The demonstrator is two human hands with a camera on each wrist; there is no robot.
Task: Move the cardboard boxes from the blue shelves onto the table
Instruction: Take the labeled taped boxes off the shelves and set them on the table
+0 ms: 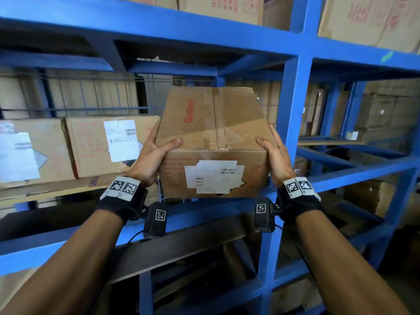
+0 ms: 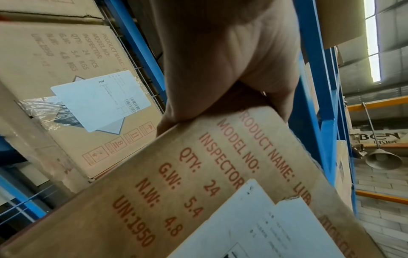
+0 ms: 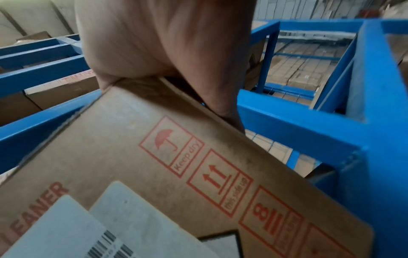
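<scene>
A brown cardboard box with red print and white labels sits tilted at the front of the middle blue shelf, held between both hands. My left hand grips its left side, thumb on the top face, fingers along the side. My right hand grips the right side in the same way. In the left wrist view my left hand clasps the upper corner of the box. In the right wrist view my right hand clamps the box at its top edge.
Two more labelled boxes stand on the same shelf to the left, close to my left hand. A blue upright post stands just right of the held box. More boxes fill the top shelf and the right bay.
</scene>
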